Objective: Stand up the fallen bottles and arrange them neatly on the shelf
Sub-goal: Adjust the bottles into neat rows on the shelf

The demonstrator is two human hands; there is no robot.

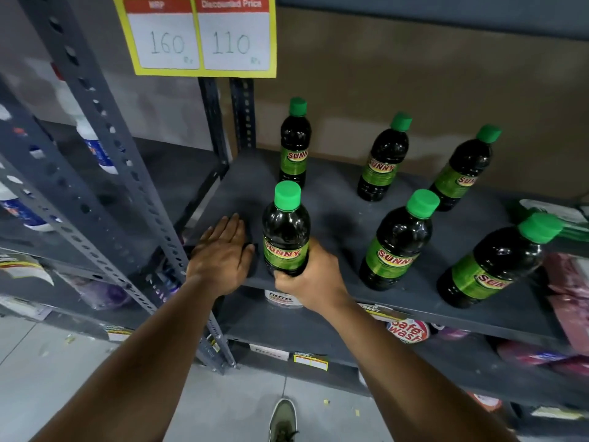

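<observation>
Several dark bottles with green caps and green "SUNNY" labels stand upright on the dark grey shelf (344, 215). My right hand (310, 280) grips the base of the front-left bottle (286, 229), which is upright at the shelf's front edge. My left hand (223, 253) lies flat, palm down, on the shelf's front-left corner beside that bottle, holding nothing. Other bottles stand behind (295, 145), at back middle (384, 159), back right (463, 169), front middle (398, 242) and front right (497, 261). No bottle lies on its side in view.
A yellow price sign (195, 35) hangs above the shelf. A perforated grey upright (127, 173) stands at the left, with white and blue bottles (95, 145) on the neighbouring rack. Pink packets (570, 282) lie at the right edge. Lower shelves hold other products.
</observation>
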